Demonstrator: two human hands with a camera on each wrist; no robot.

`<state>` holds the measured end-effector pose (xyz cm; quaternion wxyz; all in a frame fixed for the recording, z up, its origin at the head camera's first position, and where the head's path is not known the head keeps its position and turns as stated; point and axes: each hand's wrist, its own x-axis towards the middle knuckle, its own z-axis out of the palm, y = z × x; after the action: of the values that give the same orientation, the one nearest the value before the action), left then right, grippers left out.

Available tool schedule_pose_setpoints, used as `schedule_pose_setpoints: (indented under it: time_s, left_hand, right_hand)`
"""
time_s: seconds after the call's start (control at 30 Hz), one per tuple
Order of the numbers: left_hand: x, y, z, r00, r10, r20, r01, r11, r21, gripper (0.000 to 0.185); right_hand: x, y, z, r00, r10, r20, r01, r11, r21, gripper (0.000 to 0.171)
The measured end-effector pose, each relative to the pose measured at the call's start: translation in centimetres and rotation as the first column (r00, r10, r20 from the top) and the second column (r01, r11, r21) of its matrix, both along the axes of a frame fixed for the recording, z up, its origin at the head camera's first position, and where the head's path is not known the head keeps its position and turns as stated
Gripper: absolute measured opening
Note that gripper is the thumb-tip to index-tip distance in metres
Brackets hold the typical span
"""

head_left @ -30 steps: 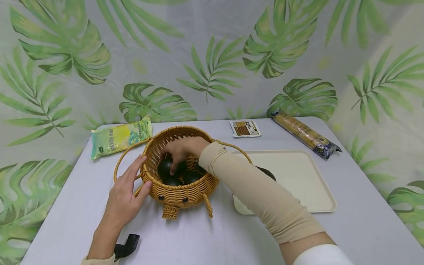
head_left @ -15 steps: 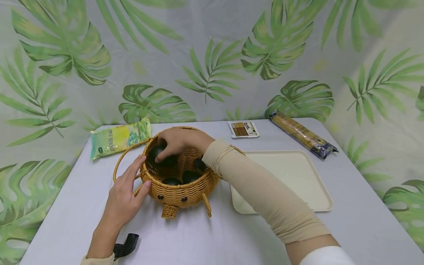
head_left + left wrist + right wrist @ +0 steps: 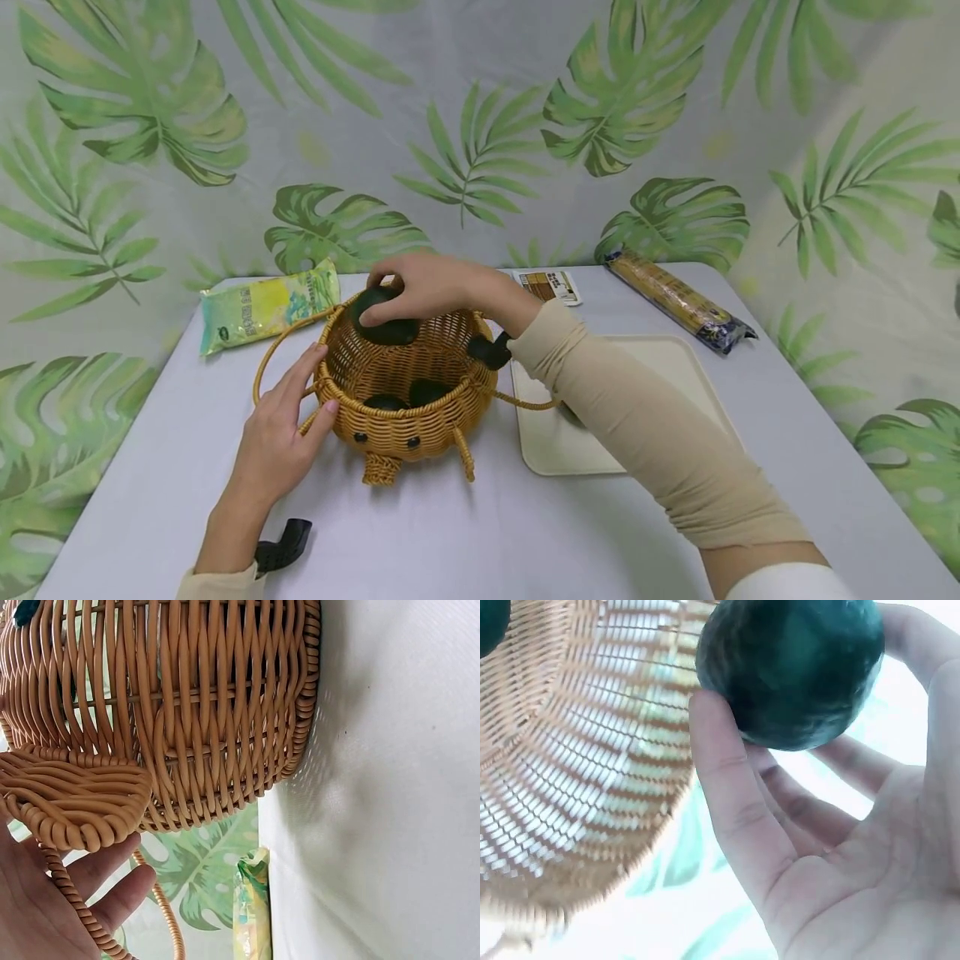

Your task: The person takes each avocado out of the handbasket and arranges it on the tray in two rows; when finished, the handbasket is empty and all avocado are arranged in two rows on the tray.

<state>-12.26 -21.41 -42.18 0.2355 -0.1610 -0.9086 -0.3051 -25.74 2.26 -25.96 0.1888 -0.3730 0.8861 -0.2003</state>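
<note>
In the head view my right hand [image 3: 438,287] holds a dark green avocado [image 3: 392,327] between thumb and fingers, at the rim of a wicker basket [image 3: 420,433]. Up close in the right wrist view, the avocado [image 3: 795,675] looks rounded and slightly bumpy, with fingers round it. Two more avocados, one of them this avocado [image 3: 429,392], lie low inside the basket near its front wall. My left hand [image 3: 273,437] rests against the basket's left side, thumb and fingers spread. In the left wrist view its fingers [image 3: 124,896] lie behind a woven ear [image 3: 82,799] and the handle.
Right of the basket lies a cream tray [image 3: 637,354]; a dark thing on it is mostly hidden by my right sleeve. Along the back are a green-yellow packet [image 3: 270,308], a small brown-and-white packet [image 3: 551,287] and a long amber packet [image 3: 678,300].
My right hand has lifted the avocado from deep in the basket up to its rim. My left hand has stayed against the basket.
</note>
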Motion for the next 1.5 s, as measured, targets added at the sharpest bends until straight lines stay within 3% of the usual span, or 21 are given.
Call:
schedule_pose_setpoints:
  time_s: [0.23,0.53,0.67,0.83,1.0,1.2,1.5]
  left_hand:
    - [-0.4,0.0,0.0,1.0,-0.005,-0.018,0.005,1.0,0.0,0.067]
    - [0.0,0.0,0.0,1.0,0.005,-0.006,-0.005,1.0,0.004,0.067]
    - [0.0,0.0,0.0,1.0,0.006,-0.005,-0.006,1.0,-0.001,0.067]
    - [0.0,-0.1,-0.1,1.0,0.011,-0.005,-0.011,1.0,-0.001,0.068]
    - [-0.1,0.0,-0.1,1.0,0.005,-0.002,-0.005,1.0,0.005,0.067]
    - [-0.2,0.0,-0.1,1.0,0.004,-0.004,-0.004,1.0,0.006,0.066]
    - [-0.2,0.0,-0.1,1.0,0.005,0.009,-0.005,1.0,0.012,0.066]
  right_hand:
    - [0.5,4.6,0.3,0.996,-0.085,0.025,0.088,0.99,-0.113,0.058]
    - [1.7,10.7,0.1,0.975,-0.211,0.073,0.222,0.951,-0.215,0.059]
    - [2.2,13.9,-0.3,0.954,-0.298,0.018,0.295,0.93,-0.219,0.058]
    - [2.5,17.9,-1.3,0.907,-0.422,-0.011,0.411,0.889,-0.202,0.058]
    - [2.5,21.9,-3.3,0.863,-0.504,-0.025,0.495,0.855,-0.152,0.063]
    - [2.6,25.6,-7.3,0.826,-0.562,0.044,0.563,0.82,-0.102,0.074]
    - [2.5,29.3,-12.0,0.772,-0.635,0.003,0.635,0.772,-0.002,0.081]
